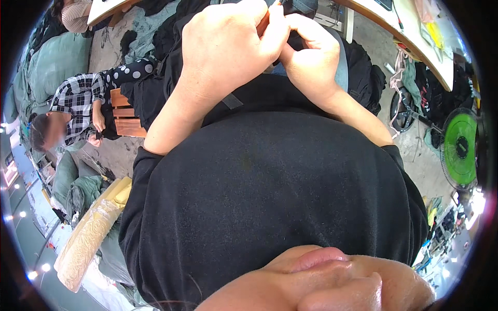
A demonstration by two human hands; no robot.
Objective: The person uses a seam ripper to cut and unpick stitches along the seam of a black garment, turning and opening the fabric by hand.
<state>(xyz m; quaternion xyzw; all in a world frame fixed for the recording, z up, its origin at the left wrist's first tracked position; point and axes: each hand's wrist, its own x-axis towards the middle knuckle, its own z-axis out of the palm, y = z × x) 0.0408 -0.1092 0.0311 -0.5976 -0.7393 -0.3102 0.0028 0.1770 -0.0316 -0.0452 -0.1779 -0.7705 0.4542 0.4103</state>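
While your two hands meet near the upper edge of the view, the ends of most fingers are hidden. Your left hand [225, 44] shows its back, with the fingers bent forward and partly cut off by the edge. Your right hand [316, 52] is just beside it, with the fingers curled inward toward the left one. Both hands look gathered and not spread, but one cannot tell whether the fingertips are pressed on each other or pinch something small. Black cloth [280, 90] lies below the hands, between your wrists and beyond your black shirt [280, 192]; whether your fingers hold a part of it is not clear.

To your left, a person [78, 101] in a checked shirt sits beside a slatted wooden bench [124, 119], with both hands near each other. Behind this person there is a big green sack [59, 67]. Nearer to you on this side, a pale yellow roll [91, 236] leans. To your right stand a green fan [459, 147] and, farther forward, a pale table [415, 44].
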